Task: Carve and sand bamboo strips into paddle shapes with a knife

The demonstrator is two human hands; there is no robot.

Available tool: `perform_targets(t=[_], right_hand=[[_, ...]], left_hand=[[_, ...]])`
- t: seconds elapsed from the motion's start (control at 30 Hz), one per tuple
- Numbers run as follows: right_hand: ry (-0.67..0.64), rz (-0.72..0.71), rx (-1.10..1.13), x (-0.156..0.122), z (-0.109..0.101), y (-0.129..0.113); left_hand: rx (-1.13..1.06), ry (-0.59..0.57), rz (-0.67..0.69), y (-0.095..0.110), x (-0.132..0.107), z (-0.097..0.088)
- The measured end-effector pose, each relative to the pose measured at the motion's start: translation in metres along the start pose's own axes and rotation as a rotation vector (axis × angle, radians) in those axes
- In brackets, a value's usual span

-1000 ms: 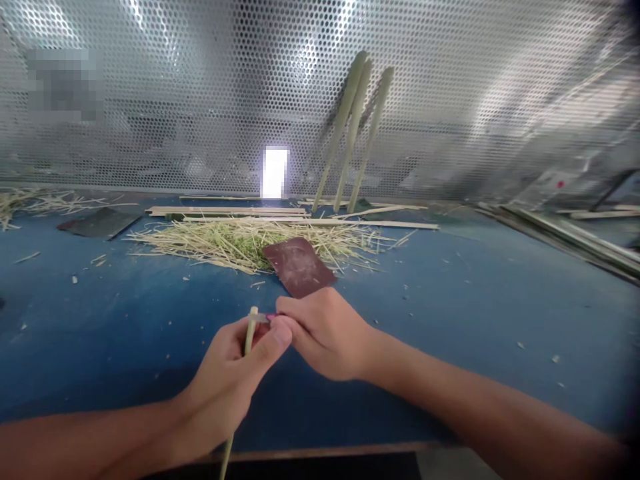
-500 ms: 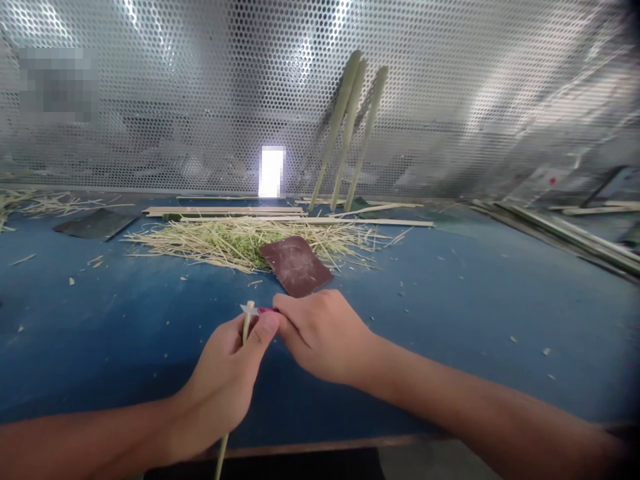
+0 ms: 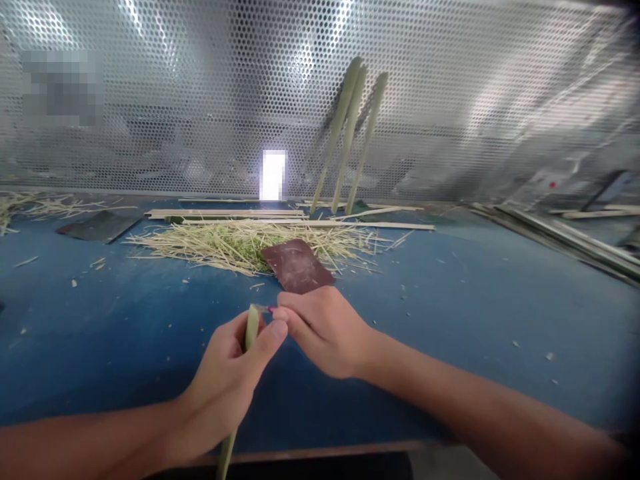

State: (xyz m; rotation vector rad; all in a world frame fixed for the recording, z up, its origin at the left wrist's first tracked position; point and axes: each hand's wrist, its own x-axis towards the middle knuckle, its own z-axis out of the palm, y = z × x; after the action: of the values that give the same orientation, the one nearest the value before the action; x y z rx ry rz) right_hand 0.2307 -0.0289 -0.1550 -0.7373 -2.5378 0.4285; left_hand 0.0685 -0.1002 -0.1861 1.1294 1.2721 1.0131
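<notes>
My left hand is closed around a thin pale green strip that runs from below the table edge up past my thumb. At the strip's upper end my right hand pinches a small blade with a red handle, its tip resting against the strip. Both hands touch each other above the blue table top. Just beyond them lies a dark brown sheet of sandpaper.
A heap of fine green-yellow shavings lies behind the sandpaper. Flat strips lie along the back, and three long green strips lean on the perforated metal wall. A dark sheet is at the left, metal rails at the right.
The green strip has turned slightly in my left hand and shows a wider face. The blade tip stays at its top end. Both hands have hardly shifted.
</notes>
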Motion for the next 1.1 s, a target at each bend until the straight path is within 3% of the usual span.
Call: perform_targets(t=[0.43,0.73,0.97,1.1], right_hand=[[-0.09,-0.038,0.02,0.0012,0.0011,0.0039],[-0.009,-0.078,-0.31,-0.0032,0.0057,0.0002],[0.072,0.127,-0.516,-0.0035,0.0084,0.0],[0.083,0.139,-0.356,0.0001,0.0039,0.0054]], left_hand=[[-0.067,-0.032,-0.017,0.0038,-0.0007,0.0034],[-0.025,0.02,0.054,-0.0036,0.001,0.0014],[-0.033,0.056,-0.016,-0.0042,-0.0064,0.0058],[-0.022,0.004,-0.029,-0.0037,-0.0076,0.0042]])
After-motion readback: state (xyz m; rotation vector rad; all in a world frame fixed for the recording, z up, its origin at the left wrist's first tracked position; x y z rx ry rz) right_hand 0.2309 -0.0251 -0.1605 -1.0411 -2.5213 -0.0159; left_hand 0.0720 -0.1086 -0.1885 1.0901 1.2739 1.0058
